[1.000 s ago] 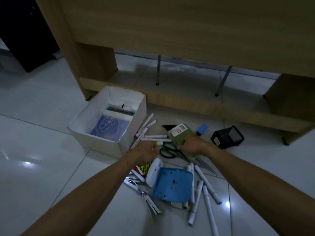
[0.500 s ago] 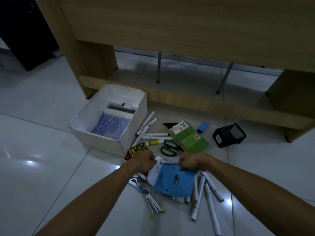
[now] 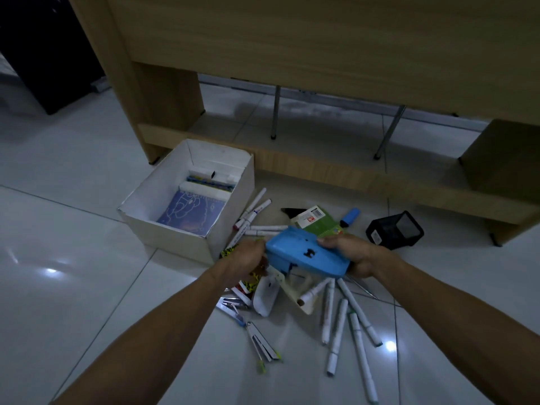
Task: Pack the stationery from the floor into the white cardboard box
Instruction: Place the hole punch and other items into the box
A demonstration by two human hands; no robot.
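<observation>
- Blue hole punch (image 3: 306, 254) is held lifted clear of the floor, between the two hands, just right of the white cardboard box (image 3: 178, 244) and above the pile.
- Left hand (image 3: 248, 257) is curled around its left end; right hand (image 3: 350, 252) is clamped on the right end, thumb laid across the top edge. Both are closed on it.
- Handling judgement: rigid plastic-and-metal body, fairly heavy for its size, smooth shell, so some slip risk. Not fragile.
- The white hinged parts (image 3: 280, 290) hang loose underneath and look likely to swing; grip is best kept on the two short ends of the blue base, as now.
- Looks: flat blue shell seen from the underside, dark cut-out at centre, cream lever and white tray dangling below.
- Box stands open and is part filled: a blue-covered book (image 3: 191, 213) lies flat on the bottom, smaller items at the far end. Room above the book is judged enough for the punch laid flat.
- Left on the floor: white markers (image 3: 355, 314), green packet (image 3: 320, 222), blue highlighter (image 3: 350, 216), black mesh holder (image 3: 394, 229), stapler (image 3: 263, 343).
</observation>
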